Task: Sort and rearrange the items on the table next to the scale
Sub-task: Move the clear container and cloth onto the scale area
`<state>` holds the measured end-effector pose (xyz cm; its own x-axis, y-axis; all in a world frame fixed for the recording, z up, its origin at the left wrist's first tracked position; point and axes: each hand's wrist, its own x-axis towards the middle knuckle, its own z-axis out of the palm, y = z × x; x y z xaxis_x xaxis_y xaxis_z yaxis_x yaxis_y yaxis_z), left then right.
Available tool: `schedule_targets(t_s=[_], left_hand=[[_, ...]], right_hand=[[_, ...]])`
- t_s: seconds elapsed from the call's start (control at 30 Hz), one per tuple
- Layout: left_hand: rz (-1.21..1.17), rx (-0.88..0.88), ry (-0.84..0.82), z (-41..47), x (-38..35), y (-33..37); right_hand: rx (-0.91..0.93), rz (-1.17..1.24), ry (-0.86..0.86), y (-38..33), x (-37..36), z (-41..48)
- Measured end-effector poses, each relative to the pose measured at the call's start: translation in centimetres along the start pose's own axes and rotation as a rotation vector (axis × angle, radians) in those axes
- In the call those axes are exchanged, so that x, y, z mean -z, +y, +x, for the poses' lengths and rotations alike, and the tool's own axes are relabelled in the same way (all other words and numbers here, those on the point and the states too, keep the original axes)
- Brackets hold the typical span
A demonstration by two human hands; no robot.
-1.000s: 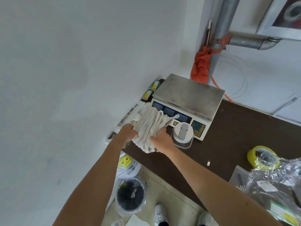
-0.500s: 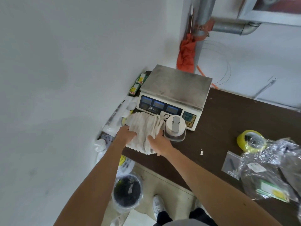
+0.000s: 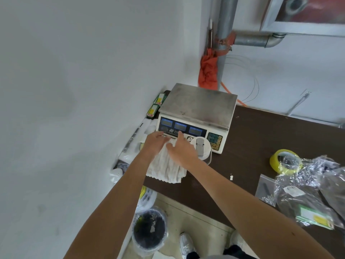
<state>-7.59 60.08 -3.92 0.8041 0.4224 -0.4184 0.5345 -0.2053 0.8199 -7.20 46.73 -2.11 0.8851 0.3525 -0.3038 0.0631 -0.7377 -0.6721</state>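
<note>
A white ribbed cloth point(image 3: 168, 171) lies flat on the dark brown table point(image 3: 261, 137), just in front of the electronic scale point(image 3: 199, 103) with its steel pan. My left hand point(image 3: 155, 143) and my right hand point(image 3: 183, 151) are both on the cloth's far edge, close to the scale's display, with fingers pinching the fabric. A round white lidded container point(image 3: 202, 148) stands right of my right hand, against the scale's keypad.
Small green-and-yellow boxes point(image 3: 155, 107) and white packets point(image 3: 134, 144) sit between scale and wall. A yellow tape roll point(image 3: 285, 161), a small zip bag point(image 3: 266, 189) and crinkled plastic bags point(image 3: 308, 193) lie at right. A black-lined bin point(image 3: 149, 228) stands on the floor.
The cloth was bunched up and lifted between both hands; now it lies spread flat on the table, and both hands have slid forward to its far edge by the scale.
</note>
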Motion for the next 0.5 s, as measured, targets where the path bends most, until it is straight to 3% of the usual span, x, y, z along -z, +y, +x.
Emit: schedule_targets(t_s=[0.3, 0.5], left_hand=[[-0.084, -0.185, -0.055, -1.7, -2.9, 6.7], [-0.027, -0.294, -0.161, -4.2, -7.1, 9.6]], right_hand=[[0.082, 0.224, 0.128, 0.3, 5.9, -0.6], [0.040, 0.187, 0.234, 4.3, 10.5, -3.0]])
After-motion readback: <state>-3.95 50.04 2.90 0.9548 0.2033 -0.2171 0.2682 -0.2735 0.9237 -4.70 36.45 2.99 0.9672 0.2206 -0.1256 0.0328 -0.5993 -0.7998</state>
